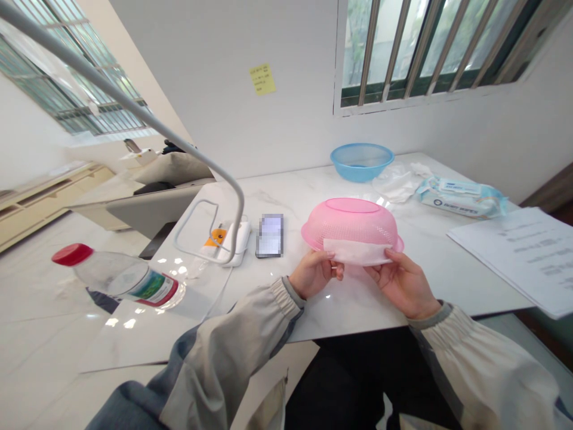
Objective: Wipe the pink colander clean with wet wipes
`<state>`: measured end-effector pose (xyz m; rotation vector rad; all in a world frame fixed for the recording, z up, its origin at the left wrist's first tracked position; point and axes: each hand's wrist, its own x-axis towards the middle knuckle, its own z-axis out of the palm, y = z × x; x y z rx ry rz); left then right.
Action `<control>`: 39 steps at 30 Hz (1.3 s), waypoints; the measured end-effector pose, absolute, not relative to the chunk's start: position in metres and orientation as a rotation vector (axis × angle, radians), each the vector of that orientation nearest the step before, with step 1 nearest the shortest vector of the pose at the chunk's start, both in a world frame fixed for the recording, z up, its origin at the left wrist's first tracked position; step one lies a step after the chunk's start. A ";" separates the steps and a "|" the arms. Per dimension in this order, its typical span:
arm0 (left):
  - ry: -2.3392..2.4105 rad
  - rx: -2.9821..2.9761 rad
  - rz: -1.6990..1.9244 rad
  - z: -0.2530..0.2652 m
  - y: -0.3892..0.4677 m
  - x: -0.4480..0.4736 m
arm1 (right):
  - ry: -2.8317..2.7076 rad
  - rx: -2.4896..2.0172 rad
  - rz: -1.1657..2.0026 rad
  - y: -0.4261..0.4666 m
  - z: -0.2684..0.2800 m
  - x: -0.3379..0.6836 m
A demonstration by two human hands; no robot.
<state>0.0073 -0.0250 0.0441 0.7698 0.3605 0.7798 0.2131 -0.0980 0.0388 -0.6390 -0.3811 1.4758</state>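
Note:
A folded white wipe is stretched between my two hands along the near rim of a pink plastic colander, which sits upside down on the table. My left hand pinches the wipe's left end between thumb and fingers. At its right end, my right hand pinches it the same way, thumb on top. Behind the wipe, part of the colander's near rim is hidden, and I cannot tell whether the fingers also touch it.
On the white marbled table are a blue basin, a pack of wipes, crumpled clear plastic, printed papers and a phone. Leftward stand a red-capped bottle and a bent white stand.

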 end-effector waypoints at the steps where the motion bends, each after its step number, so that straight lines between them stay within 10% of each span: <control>1: 0.367 0.772 0.779 0.044 -0.025 0.007 | -0.403 -0.645 1.484 -0.099 0.040 0.213; 39: 0.444 0.780 0.812 0.050 -0.028 0.009 | -0.430 -0.747 1.387 -0.101 0.044 0.204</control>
